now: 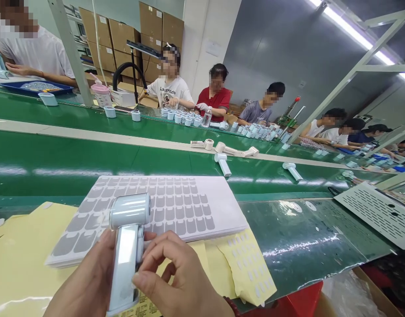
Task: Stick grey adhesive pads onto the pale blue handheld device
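A pale blue hand-held fan [126, 242] stands upright at the bottom of the view, its round head on top. My left hand [85, 281] wraps its handle from the left. My right hand [179, 277] presses fingertips against the handle's right side. Just behind the fan lies a white stack of sticker sheets [202, 207] with rows of grey labels. Yellow backing sheets [248, 268], peeled of their labels, lie under and beside the stack.
A green conveyor belt [73, 158] runs across, carrying two more fans [222, 163] [292, 171] and small white parts [205, 144]. Several people sit along its far side behind rows of pale blue parts [182, 116]. A perforated white panel [377, 211] lies at right.
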`<state>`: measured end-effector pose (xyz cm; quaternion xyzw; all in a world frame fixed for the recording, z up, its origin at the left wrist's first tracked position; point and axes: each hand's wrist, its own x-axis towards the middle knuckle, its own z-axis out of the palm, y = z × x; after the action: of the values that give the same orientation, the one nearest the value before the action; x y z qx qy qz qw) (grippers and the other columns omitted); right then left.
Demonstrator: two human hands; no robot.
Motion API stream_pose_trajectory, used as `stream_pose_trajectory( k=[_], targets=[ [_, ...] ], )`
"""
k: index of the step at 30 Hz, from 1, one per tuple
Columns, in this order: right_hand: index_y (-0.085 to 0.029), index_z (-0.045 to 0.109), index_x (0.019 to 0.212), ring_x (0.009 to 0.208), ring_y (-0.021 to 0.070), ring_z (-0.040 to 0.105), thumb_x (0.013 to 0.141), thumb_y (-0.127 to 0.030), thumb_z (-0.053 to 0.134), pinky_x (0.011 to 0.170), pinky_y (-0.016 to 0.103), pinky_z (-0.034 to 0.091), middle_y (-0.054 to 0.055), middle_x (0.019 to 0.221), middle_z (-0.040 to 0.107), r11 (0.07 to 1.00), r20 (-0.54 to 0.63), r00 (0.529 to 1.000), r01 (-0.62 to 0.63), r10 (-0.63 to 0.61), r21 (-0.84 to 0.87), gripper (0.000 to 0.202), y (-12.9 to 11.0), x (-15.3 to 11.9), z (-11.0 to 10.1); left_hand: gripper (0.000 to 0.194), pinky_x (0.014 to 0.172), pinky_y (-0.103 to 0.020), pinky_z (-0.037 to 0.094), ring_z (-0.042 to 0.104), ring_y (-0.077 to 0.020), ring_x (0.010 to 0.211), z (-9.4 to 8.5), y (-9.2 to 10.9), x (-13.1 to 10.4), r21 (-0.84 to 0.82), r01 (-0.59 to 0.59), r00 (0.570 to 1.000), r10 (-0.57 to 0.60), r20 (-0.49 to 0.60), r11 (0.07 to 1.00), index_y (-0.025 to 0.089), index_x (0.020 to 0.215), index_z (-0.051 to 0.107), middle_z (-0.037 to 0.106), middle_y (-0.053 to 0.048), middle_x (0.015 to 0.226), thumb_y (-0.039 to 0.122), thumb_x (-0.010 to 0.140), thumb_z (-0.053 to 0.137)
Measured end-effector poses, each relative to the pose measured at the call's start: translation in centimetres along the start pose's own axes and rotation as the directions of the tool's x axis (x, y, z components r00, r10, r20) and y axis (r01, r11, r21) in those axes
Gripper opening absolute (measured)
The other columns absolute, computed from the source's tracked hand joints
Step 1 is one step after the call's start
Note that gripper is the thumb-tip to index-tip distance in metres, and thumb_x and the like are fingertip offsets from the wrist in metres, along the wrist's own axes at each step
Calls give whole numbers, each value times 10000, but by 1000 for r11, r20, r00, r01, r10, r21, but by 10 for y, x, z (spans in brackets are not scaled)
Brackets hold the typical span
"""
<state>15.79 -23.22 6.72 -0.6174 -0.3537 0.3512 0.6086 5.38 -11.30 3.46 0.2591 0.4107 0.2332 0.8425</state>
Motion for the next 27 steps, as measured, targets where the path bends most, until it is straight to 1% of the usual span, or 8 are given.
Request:
stream_pose_trajectory(
  k=[5, 9, 12, 16, 19, 22, 25, 27],
  targets=[
    [-228, 612, 718, 830, 156, 631, 775, -224, 734, 615, 230, 471, -2, 964, 572, 995, 66, 998, -1, 7, -98, 134, -4, 12, 1, 664, 855, -337, 624, 641, -298, 1208, 0, 0, 5, 40, -57, 997, 55, 47, 998, 307, 1304, 648, 736, -16, 1223, 610, 726, 770],
    [-224, 612, 728, 870, 161, 646, 775, -203, 757, 682, 244, 514, -5, 989, 562, 992, 91, 996, -11, 23, -126, 153, -2, 17, 0, 675, 937, -357, 596, 611, -281, 1265, 3, 2, 6, 74, -55, 994, 48, 97, 996, 292, 1366, 602, 702, -17, 1302, 634, 790, 688],
    [-223, 601, 709, 944, 181, 654, 772, -169, 760, 756, 261, 532, -5, 968, 561, 991, 98, 995, 7, 7, -136, 179, -1, 19, 1, 715, 948, -340, 595, 585, -280, 1295, 7, 4, 7, 92, -81, 994, 74, 77, 992, 300, 1356, 612, 706, 6, 1300, 645, 741, 737],
    [-223, 597, 711, 1017, 207, 653, 771, -158, 766, 792, 274, 538, 2, 968, 566, 987, 93, 996, 23, -8, -161, 190, -1, 21, 3, 791, 907, -332, 617, 609, -302, 1263, 10, 6, 9, 102, -91, 996, 88, 34, 991, 276, 1325, 640, 727, -12, 1261, 677, 660, 789],
    [-221, 594, 718, 1031, 207, 652, 778, -157, 768, 819, 278, 537, 4, 969, 569, 982, 94, 995, 51, -35, -184, 195, 2, 23, 4, 770, 924, -314, 605, 624, -284, 1246, 10, 4, 11, 85, -121, 992, 118, 33, 989, 302, 1338, 629, 731, 2, 1250, 670, 681, 791],
    [-219, 589, 743, 1032, 205, 646, 788, -140, 753, 832, 278, 533, 5, 944, 563, 964, 83, 989, 136, -120, -227, 188, 6, 23, 5, 741, 929, -305, 599, 605, -270, 1273, 5, 4, 12, 75, -115, 993, 112, 49, 991, 339, 1351, 616, 709, 18, 1291, 689, 714, 759],
    [-219, 580, 766, 1012, 204, 645, 794, -134, 736, 797, 274, 529, 5, 933, 557, 938, 75, 975, 222, -209, -268, 180, 10, 23, 4, 789, 872, -370, 637, 583, -330, 1293, -5, 6, 16, 79, -61, 997, 57, 57, 995, 366, 1329, 633, 690, 23, 1322, 667, 625, 828],
    [-221, 584, 777, 1028, 207, 640, 800, -144, 734, 791, 271, 526, 9, 946, 563, 937, 79, 972, 233, -220, -260, 170, 10, 24, 2, 838, 876, -421, 642, 551, -371, 1322, -12, 7, 18, 96, -36, 993, 25, 117, 995, 393, 1330, 626, 680, 33, 1339, 605, 562, 887]
  ],
)
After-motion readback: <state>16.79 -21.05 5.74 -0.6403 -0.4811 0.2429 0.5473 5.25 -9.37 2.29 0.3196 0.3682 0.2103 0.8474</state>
